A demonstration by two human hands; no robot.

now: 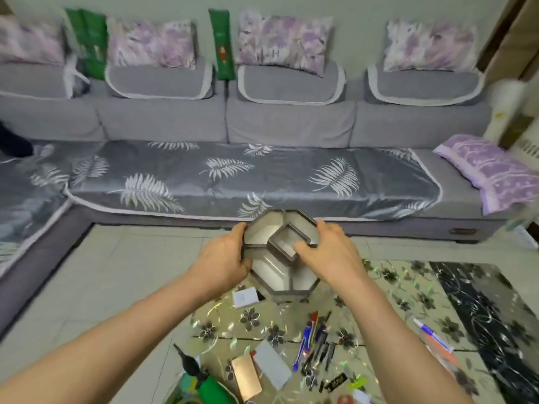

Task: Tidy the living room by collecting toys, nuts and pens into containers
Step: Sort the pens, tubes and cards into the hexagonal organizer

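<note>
An octagonal divided tray [277, 275] with a dark rim and pale empty compartments is held tilted above the far end of the flowered table. My left hand [224, 258] grips its left rim. My right hand [329, 252] grips its right side, thumb by the loose-looking square centre compartment [287, 239]. A heap of several pens [315, 342] lies on the table below, nearer to me. Another pen [431, 335] lies to the right.
A small white box [246, 297] sits just under the tray. A tan card [246, 376] and a white card [272, 364] lie near the front, beside a green toy [201, 383]. A grey sofa [233, 176] runs behind; tiled floor [131, 272] lies left of the table.
</note>
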